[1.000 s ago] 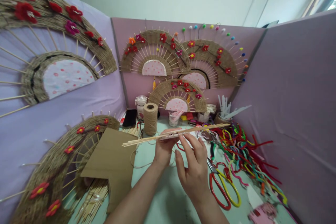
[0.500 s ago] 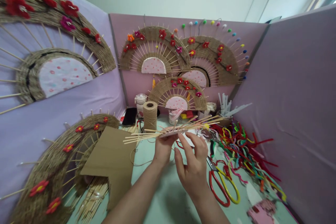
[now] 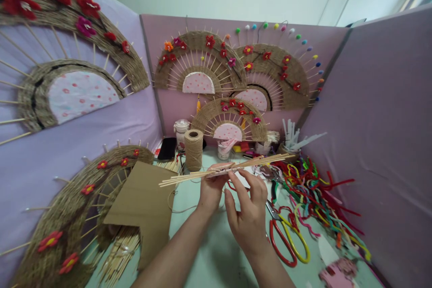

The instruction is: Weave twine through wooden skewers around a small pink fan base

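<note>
Above the table, my left hand (image 3: 209,193) grips a small fan frame (image 3: 221,171) by its pale base, its fingers partly hidden beneath it. Thin wooden sticks (image 3: 266,160) spread out from the base to both sides, and the frame is seen nearly edge-on. My right hand (image 3: 248,209) is beside it on the right, thumb and fingers apart, with the index fingertip against the near edge of the base. A strand of twine (image 3: 182,211) lies on the table to the left of my hands.
A twine spool (image 3: 193,150) stands behind the hands. Red-and-yellow-handled scissors (image 3: 285,238) lie at right, near a heap of pipe cleaners (image 3: 313,193). Cardboard (image 3: 141,193) and a bundle of sticks (image 3: 119,252) are at left. Finished fans (image 3: 199,49) hang on the partitions.
The fan frame has tilted, so its sticks now look flatter and closer together. Both hands stay in nearly the same place.
</note>
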`<state>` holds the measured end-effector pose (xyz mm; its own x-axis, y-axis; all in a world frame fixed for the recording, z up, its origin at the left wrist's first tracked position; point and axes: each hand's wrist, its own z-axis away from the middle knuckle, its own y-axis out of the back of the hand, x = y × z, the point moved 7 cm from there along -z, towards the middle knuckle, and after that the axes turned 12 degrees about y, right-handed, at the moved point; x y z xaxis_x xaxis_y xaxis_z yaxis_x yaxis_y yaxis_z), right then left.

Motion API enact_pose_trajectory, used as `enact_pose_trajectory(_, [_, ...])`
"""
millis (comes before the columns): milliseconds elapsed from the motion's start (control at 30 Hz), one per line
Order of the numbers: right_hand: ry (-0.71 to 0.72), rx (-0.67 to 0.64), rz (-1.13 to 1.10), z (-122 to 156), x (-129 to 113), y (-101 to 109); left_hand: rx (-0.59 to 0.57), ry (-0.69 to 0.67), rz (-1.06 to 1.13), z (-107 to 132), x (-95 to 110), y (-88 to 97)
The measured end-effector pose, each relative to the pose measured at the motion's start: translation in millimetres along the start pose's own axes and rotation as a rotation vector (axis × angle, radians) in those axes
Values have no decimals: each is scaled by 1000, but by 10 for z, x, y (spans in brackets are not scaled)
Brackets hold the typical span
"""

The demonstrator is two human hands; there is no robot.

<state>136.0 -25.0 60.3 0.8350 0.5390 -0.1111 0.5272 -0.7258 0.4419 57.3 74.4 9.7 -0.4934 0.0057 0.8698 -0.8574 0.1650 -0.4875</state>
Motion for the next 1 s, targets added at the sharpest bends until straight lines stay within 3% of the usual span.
enact_pose_trajectory(200, [-30, 55, -43, 48, 31, 78, 16, 162, 185, -19, -98, -3])
enact_pose_trajectory(300, [-108, 54, -84, 95, 127, 45, 52, 286, 338, -19, -196, 35])
enact_pose_trajectory(433, [-191, 59, -146, 137, 220, -6, 14, 397, 458, -15, -285, 20])
enact_pose_trajectory(600, [-209, 185, -175, 158, 239, 88, -23, 465, 585, 6, -288, -33])
enact_pose_trajectory(733, [-376, 300, -274, 266, 378, 95, -55, 512, 630, 35, -271, -74])
enact_pose_trajectory(867, [-520, 273, -352, 321, 482, 5, -89, 523, 643, 56, -273, -102])
enact_pose_trajectory(1000, [-571, 263, -451, 277, 485, -47, -135, 523, 626, 69, -286, -140])
